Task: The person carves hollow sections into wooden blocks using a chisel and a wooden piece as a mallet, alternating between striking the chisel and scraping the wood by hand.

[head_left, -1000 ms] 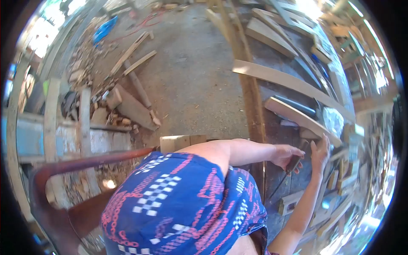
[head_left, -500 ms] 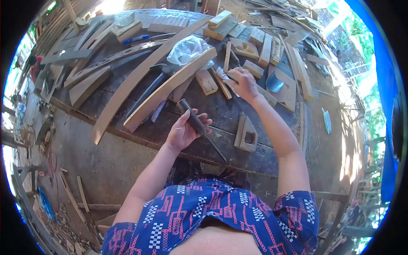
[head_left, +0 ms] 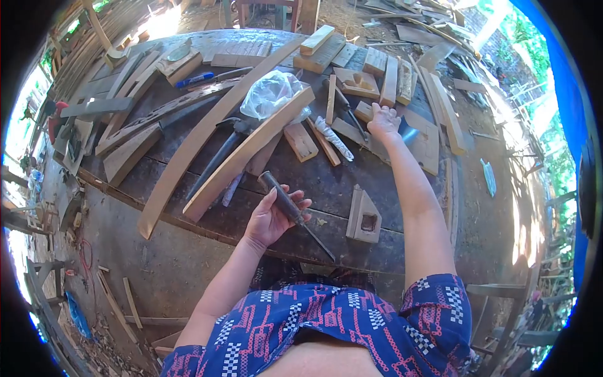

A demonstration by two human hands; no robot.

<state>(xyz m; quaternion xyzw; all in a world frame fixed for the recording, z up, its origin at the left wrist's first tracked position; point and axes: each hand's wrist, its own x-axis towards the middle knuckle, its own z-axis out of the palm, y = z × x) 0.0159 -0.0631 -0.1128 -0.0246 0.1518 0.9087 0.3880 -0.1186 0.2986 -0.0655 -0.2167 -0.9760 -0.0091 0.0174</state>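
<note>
A chisel-like tool (head_left: 286,204) with a dark thick handle and a thin blade lies in my left hand (head_left: 270,218), its tip pointing down and right. My right hand (head_left: 384,122) reaches across the bench with bent fingers at the end of a small wooden block (head_left: 364,112); what its fingers hold, if anything, is hidden. Beside it are a curved metal piece (head_left: 407,134) and another dark-handled tool (head_left: 342,99). A white wrapped bundle (head_left: 333,139) lies to its left. Nearer me sits a notched wooden block (head_left: 364,218).
Long curved boards (head_left: 207,138) cross the dark workbench (head_left: 314,185) on the left, beside a clear plastic bag (head_left: 271,94) and a hammer (head_left: 220,147). Wood blocks (head_left: 320,55) stand at the back. A blue marker (head_left: 195,80) lies at the far left.
My right hand has moved right and away from the white bundle, which now lies on the bench. The left hand keeps the tool. The view has swung from the floor to the bench.
</note>
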